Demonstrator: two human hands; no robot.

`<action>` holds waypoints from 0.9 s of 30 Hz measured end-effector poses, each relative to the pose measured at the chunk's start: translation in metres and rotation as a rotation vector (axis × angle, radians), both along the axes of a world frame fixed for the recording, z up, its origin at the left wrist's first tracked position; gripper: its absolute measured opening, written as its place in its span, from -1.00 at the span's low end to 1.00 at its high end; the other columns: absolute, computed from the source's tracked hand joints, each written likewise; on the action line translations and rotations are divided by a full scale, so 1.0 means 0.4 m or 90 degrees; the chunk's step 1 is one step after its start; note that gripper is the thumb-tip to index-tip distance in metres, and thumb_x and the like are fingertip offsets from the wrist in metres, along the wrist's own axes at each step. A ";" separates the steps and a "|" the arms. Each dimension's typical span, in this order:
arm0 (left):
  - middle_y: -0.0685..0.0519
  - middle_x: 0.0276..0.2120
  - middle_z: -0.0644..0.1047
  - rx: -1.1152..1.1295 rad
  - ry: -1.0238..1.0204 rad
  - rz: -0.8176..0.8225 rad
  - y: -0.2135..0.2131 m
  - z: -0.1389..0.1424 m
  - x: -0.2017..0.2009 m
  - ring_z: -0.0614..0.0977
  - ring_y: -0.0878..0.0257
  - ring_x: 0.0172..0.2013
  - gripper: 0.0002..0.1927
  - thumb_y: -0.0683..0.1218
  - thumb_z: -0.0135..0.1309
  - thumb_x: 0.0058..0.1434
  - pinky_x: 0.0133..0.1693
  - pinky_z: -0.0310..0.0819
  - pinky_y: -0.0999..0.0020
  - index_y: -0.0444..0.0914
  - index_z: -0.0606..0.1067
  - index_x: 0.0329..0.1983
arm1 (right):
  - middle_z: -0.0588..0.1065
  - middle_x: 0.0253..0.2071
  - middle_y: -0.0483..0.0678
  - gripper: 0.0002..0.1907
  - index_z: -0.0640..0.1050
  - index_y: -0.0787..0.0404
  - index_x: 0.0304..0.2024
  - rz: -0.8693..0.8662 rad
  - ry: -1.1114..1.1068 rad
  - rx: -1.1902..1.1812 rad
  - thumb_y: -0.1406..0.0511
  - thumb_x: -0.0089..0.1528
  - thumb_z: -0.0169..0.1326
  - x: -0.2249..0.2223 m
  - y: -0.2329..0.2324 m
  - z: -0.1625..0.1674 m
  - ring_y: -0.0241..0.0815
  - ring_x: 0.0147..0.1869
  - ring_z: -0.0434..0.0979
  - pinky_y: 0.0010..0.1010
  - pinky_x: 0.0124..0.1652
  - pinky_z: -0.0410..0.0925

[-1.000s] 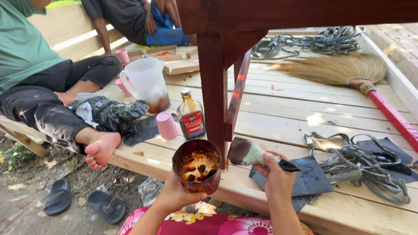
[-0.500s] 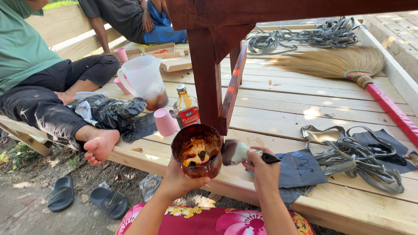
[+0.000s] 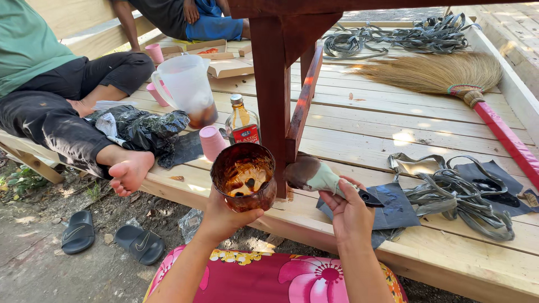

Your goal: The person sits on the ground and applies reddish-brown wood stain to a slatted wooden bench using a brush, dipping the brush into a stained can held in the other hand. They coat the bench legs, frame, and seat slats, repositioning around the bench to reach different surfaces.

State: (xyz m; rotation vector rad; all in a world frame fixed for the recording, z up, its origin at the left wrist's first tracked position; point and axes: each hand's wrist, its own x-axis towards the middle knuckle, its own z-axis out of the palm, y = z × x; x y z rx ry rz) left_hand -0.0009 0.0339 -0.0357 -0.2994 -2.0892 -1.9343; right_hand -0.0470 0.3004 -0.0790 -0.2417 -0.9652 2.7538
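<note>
My left hand (image 3: 222,216) holds up a cut-off plastic cup (image 3: 243,175) smeared inside with reddish-brown stain. My right hand (image 3: 349,210) grips a paintbrush (image 3: 320,177) by its black handle; its stained bristles touch the base of a red-brown wooden post (image 3: 272,84). The post rises from a pale plank platform (image 3: 365,129), and a stained slat (image 3: 303,101) leans against it.
A bottle (image 3: 242,122), pink cups (image 3: 212,143) and a clear jug (image 3: 188,90) stand behind the post. Straps (image 3: 449,191) and dark sandpaper sheets (image 3: 393,205) lie right. A broom (image 3: 449,76) lies farther back. Two people sit left; a bare foot (image 3: 130,170) hangs off the edge. Sandals (image 3: 109,238) lie below.
My view and hands have moved closer to the post. The brush has gone from beside the cup to the post's base; the cup stays raised in my left hand.
</note>
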 end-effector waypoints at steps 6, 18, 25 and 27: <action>-0.02 0.09 0.53 -0.120 0.043 0.061 -0.075 0.009 0.014 0.58 0.19 0.10 -0.10 -0.26 0.49 -0.24 0.11 0.55 0.25 -0.31 0.33 0.22 | 0.52 -0.30 0.24 -0.75 0.67 0.40 -0.07 -0.029 0.111 0.699 0.47 0.19 0.32 0.102 0.068 0.140 -0.06 -0.35 0.42 -0.23 -0.34 0.31; -0.03 0.17 0.44 0.036 0.065 0.000 -0.109 0.005 0.036 0.52 0.20 0.19 0.03 -0.22 0.49 -0.24 0.17 0.54 0.25 -0.28 0.20 0.31 | 0.59 -0.07 -0.02 -0.82 0.60 0.28 -0.03 -0.173 0.358 0.606 0.40 0.31 0.25 0.069 0.101 0.329 -0.25 -0.06 0.65 -0.44 -0.01 0.57; -0.02 0.16 0.45 0.013 0.074 -0.008 -0.109 0.001 0.036 0.53 0.20 0.17 0.05 -0.22 0.51 -0.26 0.16 0.53 0.26 -0.29 0.19 0.30 | 0.61 0.06 0.08 -0.77 0.59 0.31 -0.04 -0.199 0.371 0.738 0.44 0.25 0.25 0.135 0.009 0.120 -0.28 0.07 0.59 -0.50 0.08 0.44; -0.03 0.17 0.44 0.027 0.079 -0.030 -0.116 0.004 0.039 0.52 0.19 0.18 0.05 -0.22 0.50 -0.26 0.17 0.54 0.26 -0.29 0.19 0.31 | 0.61 0.07 0.09 -0.77 0.60 0.31 -0.05 -0.164 0.333 0.719 0.45 0.23 0.25 0.146 0.012 0.093 -0.26 0.08 0.59 -0.49 0.09 0.44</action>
